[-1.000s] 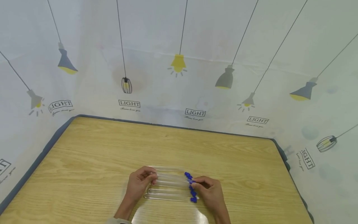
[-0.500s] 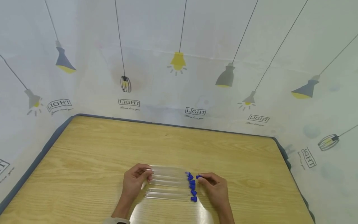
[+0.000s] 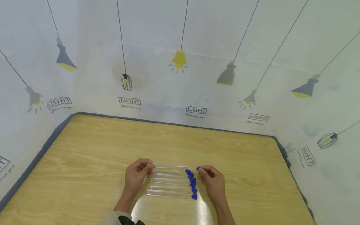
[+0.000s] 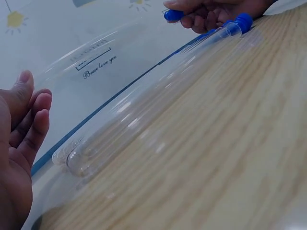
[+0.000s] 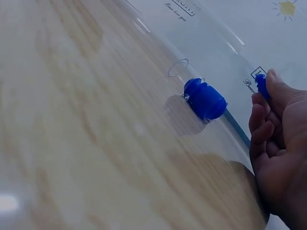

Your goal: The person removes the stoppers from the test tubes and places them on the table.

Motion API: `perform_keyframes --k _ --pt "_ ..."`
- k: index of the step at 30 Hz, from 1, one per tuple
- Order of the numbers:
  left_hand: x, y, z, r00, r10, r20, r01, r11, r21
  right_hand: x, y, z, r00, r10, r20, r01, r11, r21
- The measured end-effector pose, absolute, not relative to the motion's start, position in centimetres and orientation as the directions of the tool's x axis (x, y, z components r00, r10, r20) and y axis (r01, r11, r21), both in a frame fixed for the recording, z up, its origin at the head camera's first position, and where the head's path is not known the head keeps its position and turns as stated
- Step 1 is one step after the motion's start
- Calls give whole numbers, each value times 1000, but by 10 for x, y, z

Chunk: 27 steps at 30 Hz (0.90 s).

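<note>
My left hand [image 3: 136, 175] pinches the rounded end of a clear test tube [image 3: 171, 165], which is raised off the table and lies roughly level, its mouth to the right. A blue stopper [image 3: 198, 168] is pinched between thumb and fingers of my right hand [image 3: 216, 182], a short gap away from that tube's mouth. In the right wrist view this stopper [image 5: 261, 86] sticks out only a little past the fingertips. Below the hands, several more test tubes [image 3: 168, 188] lie side by side. Loose blue stoppers [image 3: 192, 181] form a row along their open ends.
Everything lies on a wood-grain table [image 3: 112, 140] with a dark edge strip. Behind it hangs a pale cloth [image 3: 157, 62] printed with lamps. Light glares off the table near its front.
My right hand has drawn back to the right from the stopper row, with a blue stopper now visible in its fingers. The left hand still holds the tube, lifted slightly farther from the others.
</note>
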State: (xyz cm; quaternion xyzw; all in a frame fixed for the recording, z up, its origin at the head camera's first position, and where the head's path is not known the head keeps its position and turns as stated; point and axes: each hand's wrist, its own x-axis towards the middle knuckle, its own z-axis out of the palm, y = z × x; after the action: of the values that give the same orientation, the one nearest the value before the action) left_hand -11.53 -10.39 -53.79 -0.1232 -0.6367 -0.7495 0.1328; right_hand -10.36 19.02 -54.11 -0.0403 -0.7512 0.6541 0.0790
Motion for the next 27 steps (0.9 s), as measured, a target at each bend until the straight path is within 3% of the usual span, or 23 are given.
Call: perform_keyframes --k 7,18,27 --pt "-125 -108 -533 -953 -129 274 289 -114 951 -117 187 -540 -994 103 20 -3 163 -987" --pt "-132 -112 -512 -904 -216 369 352 113 929 -128 181 -538 -1000 13 -12 16 322 -946" --pt "-137 -110 -514 -928 -200 313 297 108 949 -138 181 -537 -999 6 37 -31 399 -916"
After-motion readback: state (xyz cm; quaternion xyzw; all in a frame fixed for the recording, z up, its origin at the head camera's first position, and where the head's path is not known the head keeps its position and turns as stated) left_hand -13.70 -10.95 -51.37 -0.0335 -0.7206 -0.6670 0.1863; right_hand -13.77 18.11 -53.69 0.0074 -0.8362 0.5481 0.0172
